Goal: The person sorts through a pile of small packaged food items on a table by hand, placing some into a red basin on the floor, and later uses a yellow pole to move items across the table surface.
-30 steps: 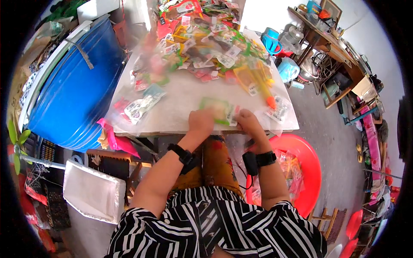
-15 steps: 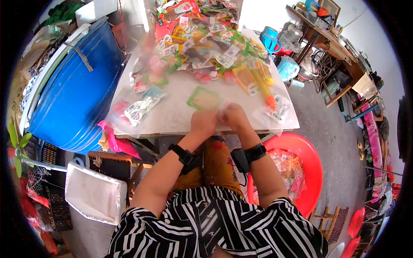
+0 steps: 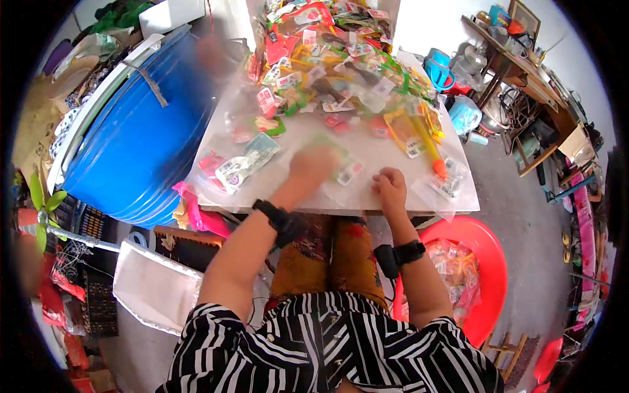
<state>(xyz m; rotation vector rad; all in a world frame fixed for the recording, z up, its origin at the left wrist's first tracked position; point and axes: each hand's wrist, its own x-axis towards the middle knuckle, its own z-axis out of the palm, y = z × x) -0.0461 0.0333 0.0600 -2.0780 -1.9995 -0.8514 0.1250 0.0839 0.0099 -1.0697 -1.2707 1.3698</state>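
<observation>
White table edge lies bare by right hand.

The left hand blurs under bright light.

Short-sleeved black-and-white striped shirt with pale buttons — red-patterned mustard trousers — black wristbands with boxy dark modules

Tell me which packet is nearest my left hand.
The green-tinged packet with a white label, between your left hand and right hand; the other packets lie farther off.
</observation>
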